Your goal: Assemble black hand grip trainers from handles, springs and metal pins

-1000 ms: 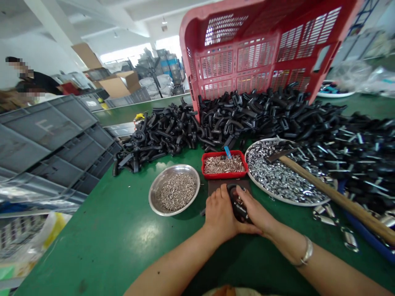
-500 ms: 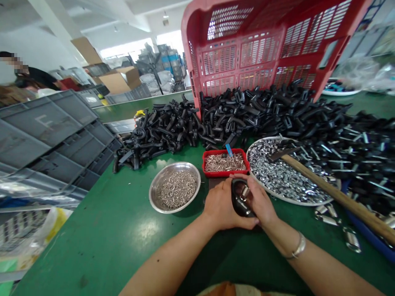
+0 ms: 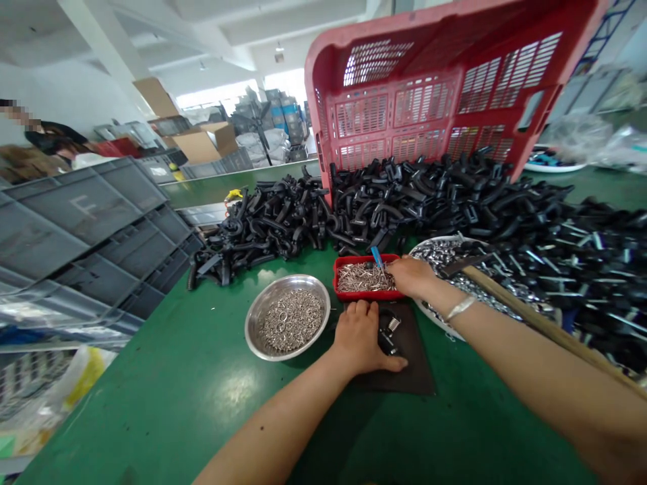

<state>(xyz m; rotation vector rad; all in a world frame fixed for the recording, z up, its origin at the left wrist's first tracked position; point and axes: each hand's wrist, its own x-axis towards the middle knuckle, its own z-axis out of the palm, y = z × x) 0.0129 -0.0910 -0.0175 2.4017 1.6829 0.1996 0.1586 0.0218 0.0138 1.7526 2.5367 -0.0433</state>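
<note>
My left hand (image 3: 356, 340) is closed over a black curved part (image 3: 388, 342), holding it down on a dark mat (image 3: 417, 367). A short coil spring (image 3: 393, 325) shows at the part's right side; my palm and fingers hide the rest. My right hand (image 3: 412, 275) reaches into the right end of a red tray (image 3: 348, 294) of thin metal pins (image 3: 361, 277). Its fingertips are bunched together among the pins, and what they hold, if anything, is hidden. A blue strip (image 3: 376, 256) sticks up from the tray beside them.
Left of the mat stands a metal bowl (image 3: 253, 330) of small metal pieces. A plate (image 3: 429, 311) of shiny parts, with a wooden-handled hammer (image 3: 500, 289) across it, lies under my right forearm. Black parts (image 3: 404, 195) are heaped before a tipped red crate (image 3: 384, 108). Grey crates (image 3: 85, 222) stand left.
My right hand has let go of the black part and moved up and forward into the red tray. My left hand stays on the part, now lower against the mat. The view has tilted up slightly.
</note>
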